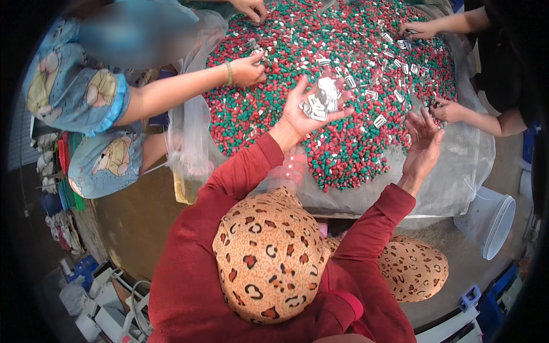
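Note:
My left hand (297, 117), palm up with fingers spread, bears a small heap of flat white-and-grey slotted pieces (320, 102). It is above a broad spread of small red, green and white pieces (346, 163), whose exact kind I cannot make out. On the right, my right hand (422, 140) has its palm turned up and fingers apart, with nothing visible in it. More flat slotted pieces lie scattered on the heap between my hands and beyond, one of them a white slotted piece (380, 120).
A pale translucent sheet (440, 188) lies under the heap. Co-workers' hands reach in, including one hand (249, 70) at the left and another hand (449, 110) at the right. A white bucket (486, 220) leans at the near right. My patterned knees (414, 268) are below the edge.

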Demonstrator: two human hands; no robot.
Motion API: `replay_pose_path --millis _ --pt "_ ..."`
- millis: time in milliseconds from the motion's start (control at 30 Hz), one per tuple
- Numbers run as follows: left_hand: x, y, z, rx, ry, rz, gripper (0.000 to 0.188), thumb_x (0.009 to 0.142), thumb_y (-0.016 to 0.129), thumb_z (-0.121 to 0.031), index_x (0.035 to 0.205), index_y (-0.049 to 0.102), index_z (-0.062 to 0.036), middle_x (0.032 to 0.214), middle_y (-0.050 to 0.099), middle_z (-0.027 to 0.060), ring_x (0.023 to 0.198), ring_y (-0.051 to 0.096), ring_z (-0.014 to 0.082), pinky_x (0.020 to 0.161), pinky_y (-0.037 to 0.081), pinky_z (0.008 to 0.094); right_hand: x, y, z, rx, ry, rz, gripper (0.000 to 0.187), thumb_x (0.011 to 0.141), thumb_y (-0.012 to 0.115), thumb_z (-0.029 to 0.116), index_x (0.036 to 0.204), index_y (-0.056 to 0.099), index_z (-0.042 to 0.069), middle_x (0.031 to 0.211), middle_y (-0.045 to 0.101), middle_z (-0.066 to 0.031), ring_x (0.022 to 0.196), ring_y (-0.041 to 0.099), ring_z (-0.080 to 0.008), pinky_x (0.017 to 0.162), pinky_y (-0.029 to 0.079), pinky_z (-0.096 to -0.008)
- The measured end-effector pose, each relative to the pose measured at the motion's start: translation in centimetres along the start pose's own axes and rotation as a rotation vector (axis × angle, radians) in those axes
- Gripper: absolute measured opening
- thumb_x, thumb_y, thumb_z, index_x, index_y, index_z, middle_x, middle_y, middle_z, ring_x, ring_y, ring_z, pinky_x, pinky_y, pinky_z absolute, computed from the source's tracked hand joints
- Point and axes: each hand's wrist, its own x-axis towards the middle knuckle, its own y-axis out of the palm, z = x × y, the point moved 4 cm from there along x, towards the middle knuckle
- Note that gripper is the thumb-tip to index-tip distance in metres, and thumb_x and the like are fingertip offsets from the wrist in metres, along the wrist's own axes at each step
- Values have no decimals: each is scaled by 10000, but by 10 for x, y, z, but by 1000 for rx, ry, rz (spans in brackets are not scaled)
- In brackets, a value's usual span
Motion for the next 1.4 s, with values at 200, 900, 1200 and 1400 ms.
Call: replay_pose_path --millis 200,900,1200,1400 --pt "25 34 -22 62 76 50 638 893 216 -619 1268 485 -178 1289 480 124 1209 386 412 1006 221 649 4 9 -16 -103 92 48 684 954 235 509 1160 531 -71 1056 609 -190 1033 574 -266 913 422 -374" --pt "274 194 -117 284 456 56 675 920 305 -507 1367 185 -17 1386 194 286 1231 276 524 943 297 695 8 6 -12 37 177 -37 707 941 225 549 1135 552 -48 943 642 -157 884 626 -233 804 464 -321" --pt "193 106 -38 1826 -57 -96 374 889 547 -329 1064 616 -6 884 657 134 783 651 273 734 543 363 -5 -69 -37 -139 75 -385 353 915 515 214 1196 526 0 903 611 -58 767 588 -117 669 492 -264" --pt "120 62 -44 3045 87 23 431 681 748 -227 1070 623 -88 987 646 129 914 620 242 819 489 359 -18 -94 -24 -255 198 -385 446 803 638 93 1225 507 30 843 597 -54 704 574 -97 511 465 -226"
